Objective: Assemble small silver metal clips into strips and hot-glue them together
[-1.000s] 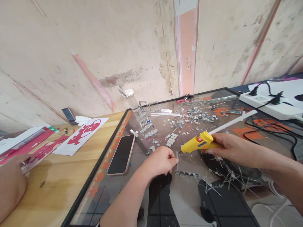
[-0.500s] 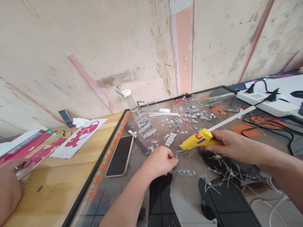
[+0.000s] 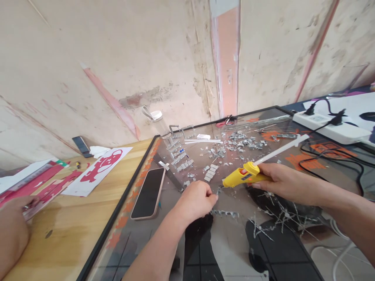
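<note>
stained plaster wall behind a wooden table.

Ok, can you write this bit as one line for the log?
left hand: pinches small mirror piece | right hand: grips yellow glue gun, nozzle at piece | surface: glass panel

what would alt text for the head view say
A right hand aims a yellow glue gun at a small silvery piece pinched by the left hand, above a glass-topped frame strewn with similar pieces. A phone lies to the left.
</note>
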`<state>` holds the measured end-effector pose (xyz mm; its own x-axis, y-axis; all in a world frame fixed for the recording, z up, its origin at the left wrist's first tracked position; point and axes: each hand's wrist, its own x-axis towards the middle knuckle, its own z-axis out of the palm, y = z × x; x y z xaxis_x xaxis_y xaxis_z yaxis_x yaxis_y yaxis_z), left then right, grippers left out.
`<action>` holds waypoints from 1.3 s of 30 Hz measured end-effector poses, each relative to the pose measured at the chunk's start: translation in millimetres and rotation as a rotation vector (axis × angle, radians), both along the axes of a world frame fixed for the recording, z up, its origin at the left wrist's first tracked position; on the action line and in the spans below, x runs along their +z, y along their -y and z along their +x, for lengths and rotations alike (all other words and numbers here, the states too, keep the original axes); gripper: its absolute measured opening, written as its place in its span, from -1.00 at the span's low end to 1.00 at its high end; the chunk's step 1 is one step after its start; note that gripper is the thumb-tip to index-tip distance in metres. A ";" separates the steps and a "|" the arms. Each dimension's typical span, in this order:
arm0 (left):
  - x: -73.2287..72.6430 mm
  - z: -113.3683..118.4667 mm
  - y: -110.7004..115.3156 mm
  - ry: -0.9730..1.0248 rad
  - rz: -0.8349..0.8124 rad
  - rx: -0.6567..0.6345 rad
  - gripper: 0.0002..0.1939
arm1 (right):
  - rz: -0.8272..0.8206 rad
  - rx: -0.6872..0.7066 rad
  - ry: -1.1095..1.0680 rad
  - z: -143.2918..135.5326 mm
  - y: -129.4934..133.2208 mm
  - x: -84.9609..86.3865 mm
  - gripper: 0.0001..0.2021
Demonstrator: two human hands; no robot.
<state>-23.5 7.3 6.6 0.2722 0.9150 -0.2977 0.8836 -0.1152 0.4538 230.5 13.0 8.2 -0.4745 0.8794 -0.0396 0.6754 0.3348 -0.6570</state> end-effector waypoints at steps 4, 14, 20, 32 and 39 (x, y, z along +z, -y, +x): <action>-3.3 -1.6 -1.2 0.065 -0.077 0.014 -0.75 | -0.006 0.003 0.015 0.3 0.0 -0.2 -0.76; -2.0 -0.8 -1.1 0.146 -0.144 0.045 -0.79 | 0.013 -0.015 -0.008 1.8 -0.6 -0.3 -0.74; -0.3 -1.5 -1.2 0.161 -0.164 0.062 -0.78 | 0.001 -0.008 -0.021 2.1 -1.0 -0.8 -0.76; -6.8 -5.3 -2.7 0.215 -0.205 0.045 -0.77 | 0.007 -0.013 -0.033 0.6 -0.8 -0.9 -0.78; -5.5 -0.9 -2.1 0.194 -0.211 0.070 -0.75 | 0.006 -0.026 -0.032 -1.4 0.4 -1.1 -0.77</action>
<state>-24.4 9.4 1.0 0.2809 0.8568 -0.4323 0.7806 0.0581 0.6224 229.1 12.6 7.1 -0.4526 0.8915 -0.0194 0.6625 0.3217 -0.6765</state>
